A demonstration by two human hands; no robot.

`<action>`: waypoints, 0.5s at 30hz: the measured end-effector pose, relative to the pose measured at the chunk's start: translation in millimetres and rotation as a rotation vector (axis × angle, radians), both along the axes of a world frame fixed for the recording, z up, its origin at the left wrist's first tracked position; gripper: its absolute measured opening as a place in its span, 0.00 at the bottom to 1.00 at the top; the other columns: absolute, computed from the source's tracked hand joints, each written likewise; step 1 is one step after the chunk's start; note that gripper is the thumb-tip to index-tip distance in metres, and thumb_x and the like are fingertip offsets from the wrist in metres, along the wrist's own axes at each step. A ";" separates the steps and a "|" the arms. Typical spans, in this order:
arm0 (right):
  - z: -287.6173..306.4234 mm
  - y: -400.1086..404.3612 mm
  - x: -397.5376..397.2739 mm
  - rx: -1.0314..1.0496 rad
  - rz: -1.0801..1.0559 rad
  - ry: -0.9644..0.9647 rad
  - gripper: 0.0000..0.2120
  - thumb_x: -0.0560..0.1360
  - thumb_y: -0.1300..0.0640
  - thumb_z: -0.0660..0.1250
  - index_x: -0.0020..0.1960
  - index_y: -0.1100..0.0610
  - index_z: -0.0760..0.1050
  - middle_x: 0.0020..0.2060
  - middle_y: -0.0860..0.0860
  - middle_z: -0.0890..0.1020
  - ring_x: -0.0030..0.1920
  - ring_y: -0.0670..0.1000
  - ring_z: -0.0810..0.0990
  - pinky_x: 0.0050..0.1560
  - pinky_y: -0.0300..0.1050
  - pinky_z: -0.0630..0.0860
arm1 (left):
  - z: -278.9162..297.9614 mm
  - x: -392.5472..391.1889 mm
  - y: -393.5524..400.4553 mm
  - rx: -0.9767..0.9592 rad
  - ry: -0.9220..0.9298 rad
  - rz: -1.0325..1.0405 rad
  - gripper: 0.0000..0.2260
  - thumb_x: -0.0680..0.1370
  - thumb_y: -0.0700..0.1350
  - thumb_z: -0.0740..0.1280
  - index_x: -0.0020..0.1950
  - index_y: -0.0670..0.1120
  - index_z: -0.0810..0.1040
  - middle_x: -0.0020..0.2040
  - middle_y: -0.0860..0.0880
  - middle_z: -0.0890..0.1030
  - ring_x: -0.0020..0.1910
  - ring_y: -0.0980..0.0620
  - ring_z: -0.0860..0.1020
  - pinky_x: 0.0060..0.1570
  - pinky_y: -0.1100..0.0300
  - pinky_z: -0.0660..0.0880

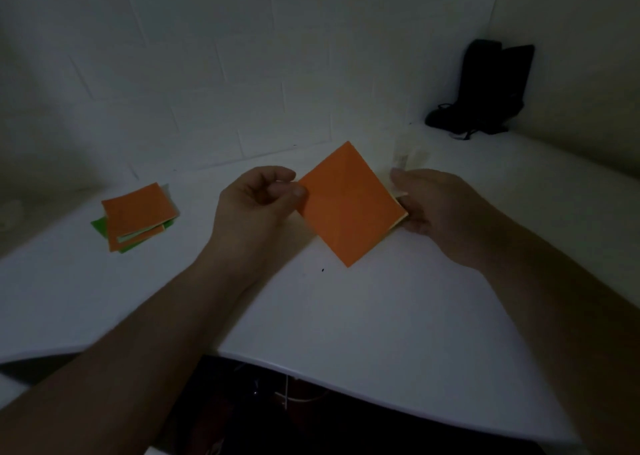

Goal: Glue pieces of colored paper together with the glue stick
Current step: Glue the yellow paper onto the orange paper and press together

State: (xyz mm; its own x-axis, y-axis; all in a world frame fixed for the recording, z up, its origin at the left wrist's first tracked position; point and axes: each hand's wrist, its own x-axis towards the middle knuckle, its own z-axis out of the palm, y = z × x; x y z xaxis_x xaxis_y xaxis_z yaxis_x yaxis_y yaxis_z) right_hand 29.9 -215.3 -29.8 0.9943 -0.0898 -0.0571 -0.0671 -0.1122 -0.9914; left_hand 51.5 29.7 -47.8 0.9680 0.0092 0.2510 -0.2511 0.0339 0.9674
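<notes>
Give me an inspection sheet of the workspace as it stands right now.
Surface: white table, dimly lit, one small dark speck near the middle.
Job's things: orange paper square held above the table between both hands, a pale edge showing along its right side; stack of orange and green papers lying at the left. Glue stick: not identified.
Clutter: pale blurred object behind the right hand, too unclear to name; black bag in the far right corner.
Grippers: left hand pinches the square's left corner; right hand holds its right edge.
Cables: thin light cord below the table's near edge.
Surroundings: white block walls.
</notes>
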 end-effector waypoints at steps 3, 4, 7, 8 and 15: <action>-0.9 -1.2 -3.4 0.116 0.046 -0.048 0.21 0.76 0.62 0.74 0.67 0.52 0.75 0.53 0.56 0.86 0.50 0.54 0.88 0.48 0.50 0.84 | 1.6 1.1 1.6 -0.020 0.049 0.000 0.10 0.77 0.38 0.74 0.58 0.45 0.82 0.42 0.48 0.85 0.42 0.54 0.83 0.46 0.60 0.78; -0.8 0.0 -3.9 0.140 0.044 -0.086 0.24 0.75 0.66 0.75 0.68 0.53 0.74 0.52 0.58 0.86 0.49 0.55 0.88 0.46 0.50 0.85 | 2.1 1.4 1.6 -0.028 0.067 -0.016 0.11 0.77 0.37 0.74 0.58 0.45 0.82 0.42 0.48 0.85 0.43 0.53 0.84 0.48 0.58 0.78; 1.4 0.5 -3.4 0.163 0.034 -0.177 0.27 0.74 0.71 0.73 0.69 0.54 0.73 0.48 0.60 0.87 0.47 0.57 0.88 0.46 0.51 0.85 | 1.6 1.9 0.6 0.022 0.075 -0.070 0.20 0.73 0.36 0.75 0.63 0.49 0.79 0.52 0.48 0.84 0.52 0.51 0.83 0.56 0.50 0.79; 3.0 -0.4 -4.0 0.152 0.056 -0.193 0.28 0.74 0.71 0.73 0.70 0.53 0.73 0.47 0.59 0.88 0.48 0.57 0.88 0.47 0.52 0.85 | 1.8 1.1 1.0 0.072 0.059 -0.083 0.25 0.71 0.39 0.77 0.66 0.53 0.77 0.59 0.49 0.82 0.58 0.51 0.82 0.60 0.47 0.79; 4.2 -0.4 -8.5 0.012 0.183 -0.219 0.25 0.77 0.68 0.72 0.69 0.49 0.75 0.48 0.56 0.88 0.51 0.57 0.88 0.51 0.53 0.85 | 9.8 -16.9 -7.9 -0.064 0.154 -0.392 0.39 0.73 0.37 0.77 0.77 0.61 0.65 0.61 0.40 0.82 0.57 0.38 0.84 0.51 0.43 0.83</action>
State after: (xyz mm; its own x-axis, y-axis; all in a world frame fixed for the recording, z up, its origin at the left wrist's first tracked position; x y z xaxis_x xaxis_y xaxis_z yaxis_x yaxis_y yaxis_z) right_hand 21.5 -215.6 -25.7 0.9826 0.0922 0.1610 0.1693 -0.0908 -0.9814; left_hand 34.6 21.7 -38.0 0.9276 -0.3557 0.1144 -0.0603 0.1595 0.9854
